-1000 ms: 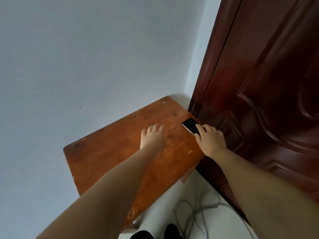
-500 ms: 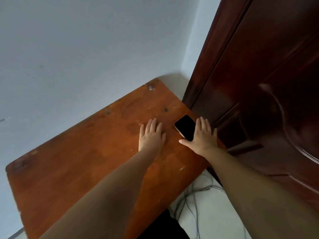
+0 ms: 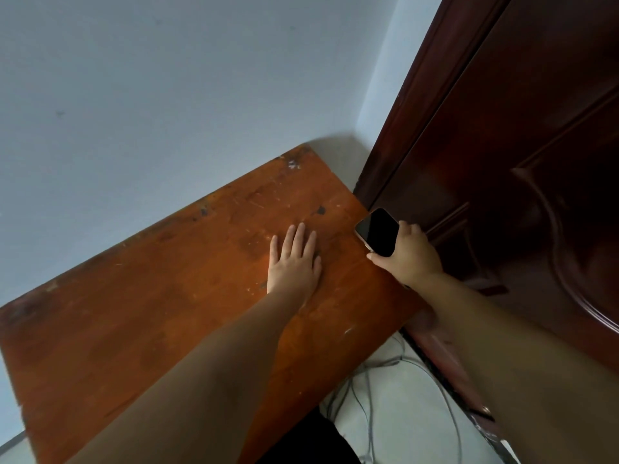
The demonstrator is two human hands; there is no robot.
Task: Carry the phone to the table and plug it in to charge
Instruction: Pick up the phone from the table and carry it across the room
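Observation:
A phone [image 3: 377, 231] with a black screen and a gold edge is in my right hand [image 3: 410, 257], tilted and raised at the right edge of the worn orange-brown wooden table [image 3: 150, 316]. My thumb lies along the phone's near edge and my fingers wrap around its far side. My left hand [image 3: 294, 261] rests flat on the tabletop, fingers spread, a short way left of the phone.
A dark red-brown panelled door [image 3: 509, 162] stands right beside the table's right edge. A pale blue-grey wall [image 3: 167, 95] backs the table. Thin grey cables [image 3: 368, 390] lie tangled on the light floor below the table's near right corner.
My right hand, which lay flat over the phone on the table, has closed around it and lifted it at the table's right edge. The left hand stays flat.

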